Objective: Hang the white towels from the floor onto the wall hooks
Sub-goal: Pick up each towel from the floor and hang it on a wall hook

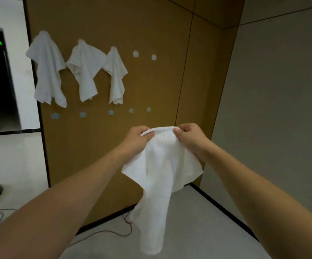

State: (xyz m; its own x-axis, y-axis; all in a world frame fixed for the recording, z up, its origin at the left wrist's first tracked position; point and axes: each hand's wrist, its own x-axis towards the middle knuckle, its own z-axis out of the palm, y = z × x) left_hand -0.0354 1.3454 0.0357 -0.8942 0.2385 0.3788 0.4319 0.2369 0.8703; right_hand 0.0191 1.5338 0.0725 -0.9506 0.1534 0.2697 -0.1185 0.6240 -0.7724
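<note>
Hands up front: left hand (138, 139) and right hand (189, 136) pinch top hem of white towel (162, 176), fingers curled tight; three hung towels (82, 71) on brown wall (151, 25).

Three hung towels (80, 70) left on the wall (151, 25), two seemingly bare hooks (135, 53) right, held towel (162, 174) in front.
</note>
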